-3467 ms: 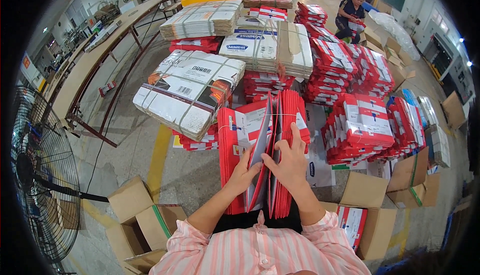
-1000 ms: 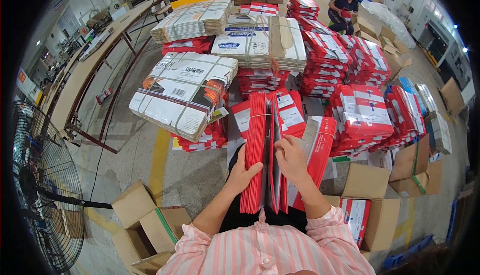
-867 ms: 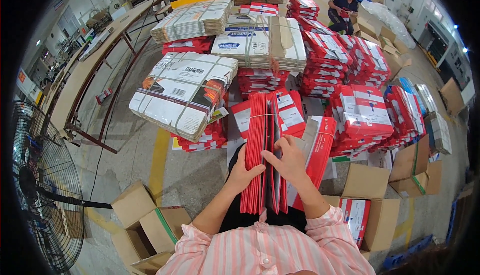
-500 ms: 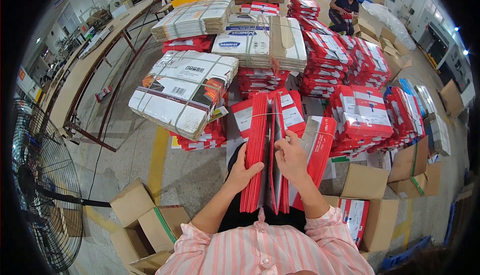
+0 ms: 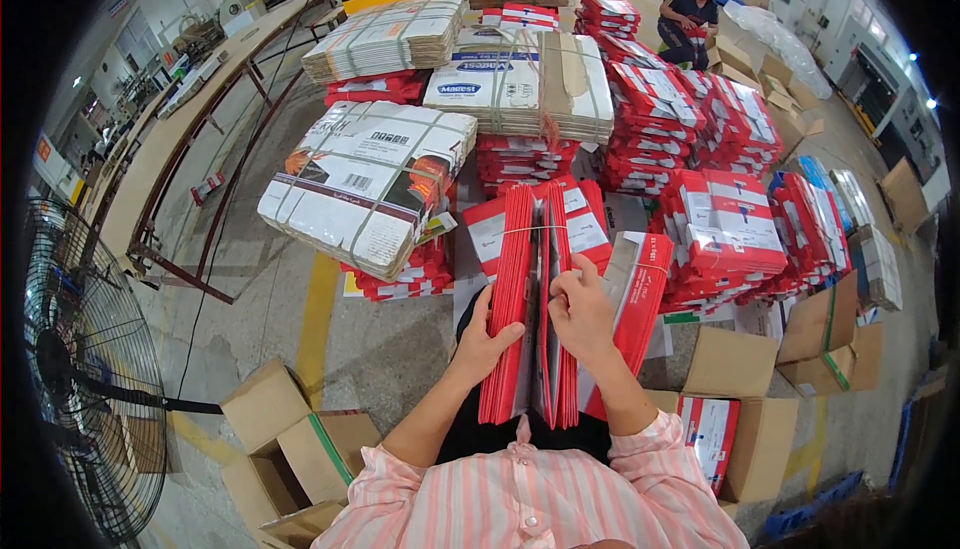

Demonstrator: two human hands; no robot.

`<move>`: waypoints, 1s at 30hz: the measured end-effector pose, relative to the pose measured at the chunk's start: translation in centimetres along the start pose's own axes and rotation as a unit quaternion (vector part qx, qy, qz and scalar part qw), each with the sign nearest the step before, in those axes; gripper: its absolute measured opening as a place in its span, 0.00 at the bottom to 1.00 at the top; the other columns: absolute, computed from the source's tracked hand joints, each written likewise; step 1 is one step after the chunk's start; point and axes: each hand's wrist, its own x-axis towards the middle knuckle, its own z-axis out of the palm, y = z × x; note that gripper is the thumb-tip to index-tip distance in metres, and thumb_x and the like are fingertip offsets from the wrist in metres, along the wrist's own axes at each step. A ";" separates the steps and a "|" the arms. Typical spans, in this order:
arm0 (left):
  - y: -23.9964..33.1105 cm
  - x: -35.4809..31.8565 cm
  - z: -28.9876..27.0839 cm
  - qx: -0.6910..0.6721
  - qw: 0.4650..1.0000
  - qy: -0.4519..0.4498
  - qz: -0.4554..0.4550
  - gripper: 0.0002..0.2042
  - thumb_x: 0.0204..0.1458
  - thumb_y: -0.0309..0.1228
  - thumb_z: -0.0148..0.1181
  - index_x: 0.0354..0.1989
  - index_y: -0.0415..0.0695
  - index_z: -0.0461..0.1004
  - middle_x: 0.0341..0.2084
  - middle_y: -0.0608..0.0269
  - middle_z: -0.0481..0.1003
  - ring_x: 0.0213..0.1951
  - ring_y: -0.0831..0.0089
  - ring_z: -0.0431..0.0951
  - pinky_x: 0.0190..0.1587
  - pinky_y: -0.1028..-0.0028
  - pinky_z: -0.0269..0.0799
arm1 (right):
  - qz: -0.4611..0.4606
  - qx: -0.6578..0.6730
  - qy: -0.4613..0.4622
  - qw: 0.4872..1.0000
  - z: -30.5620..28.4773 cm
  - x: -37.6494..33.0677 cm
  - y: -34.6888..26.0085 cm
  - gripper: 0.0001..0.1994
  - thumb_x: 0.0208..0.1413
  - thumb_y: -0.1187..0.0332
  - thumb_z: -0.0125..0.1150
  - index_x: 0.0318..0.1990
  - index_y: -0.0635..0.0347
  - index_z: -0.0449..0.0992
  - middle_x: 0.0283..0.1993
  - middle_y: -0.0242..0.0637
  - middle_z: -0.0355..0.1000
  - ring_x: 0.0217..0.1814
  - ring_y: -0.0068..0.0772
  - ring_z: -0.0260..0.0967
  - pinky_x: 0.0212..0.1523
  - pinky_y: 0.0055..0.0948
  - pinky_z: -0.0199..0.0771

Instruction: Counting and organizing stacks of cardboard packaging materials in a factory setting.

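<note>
On edge over my lap stands a bundle of flat red-and-white printed packs point(image 5: 508, 329), with a thin band around its upper part. A gap runs down its middle and parts it in two. My left hand point(image 5: 486, 337) is wrapped round the left part, thumb lying across the near edges. On the right part, my right hand point(image 5: 580, 311) grips with fingers bent at the edges beside the gap; its fingertips are partly hidden. Beneath the right forearm lies another banded red bundle point(image 5: 640, 289). More red-and-white packs point(image 5: 588, 231) lie just beyond the one I hold.
Strapped white bundles point(image 5: 370, 179) rest on red packs ahead. Tall red stacks point(image 5: 725, 229) stand to the right. Open cardboard boxes point(image 5: 300, 459) flank me, one on the right point(image 5: 765, 439) holding packs. A fan point(image 5: 90, 369) and long table point(image 5: 200, 99) are left. A person point(image 5: 688, 24) crouches far right.
My right hand's fingers have shifted slightly at the bundle's right part, the index finger a little higher. The left hand and the bundle are almost unmoved.
</note>
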 end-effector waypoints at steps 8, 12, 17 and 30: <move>-0.3 0.0 0.0 0.042 0.998 -0.016 0.041 0.41 0.52 0.32 0.67 0.70 0.39 0.47 0.60 0.55 0.64 0.59 0.70 0.65 0.63 0.70 0.59 | 0.016 -0.027 -0.047 0.998 -0.5 0.3 -1.6 0.07 0.47 0.72 0.59 0.35 0.56 0.72 0.61 0.55 0.61 0.53 0.55 0.69 0.45 0.48 0.72; -0.3 0.0 0.0 0.040 0.999 -0.010 0.036 0.41 0.52 0.32 0.66 0.70 0.39 0.46 0.60 0.54 0.63 0.60 0.70 0.64 0.63 0.70 0.58 | 0.015 -0.009 0.018 1.000 0.2 0.3 -0.9 0.07 0.47 0.72 0.59 0.36 0.56 0.72 0.62 0.53 0.60 0.53 0.54 0.69 0.46 0.48 0.72; 0.0 0.2 0.3 0.017 1.000 -0.010 0.011 0.42 0.52 0.31 0.66 0.70 0.39 0.46 0.60 0.55 0.63 0.60 0.70 0.64 0.63 0.70 0.59 | -0.072 -0.070 0.033 0.994 0.6 0.4 0.3 0.09 0.45 0.71 0.61 0.36 0.56 0.72 0.65 0.52 0.57 0.56 0.56 0.67 0.48 0.48 0.72; 0.5 -0.1 0.5 0.027 0.999 0.011 -0.012 0.40 0.53 0.34 0.65 0.70 0.39 0.46 0.57 0.54 0.66 0.57 0.70 0.67 0.60 0.70 0.62 | -0.060 -0.071 0.004 0.996 0.3 0.6 -0.8 0.07 0.45 0.73 0.60 0.34 0.58 0.72 0.66 0.50 0.56 0.57 0.57 0.64 0.47 0.48 0.73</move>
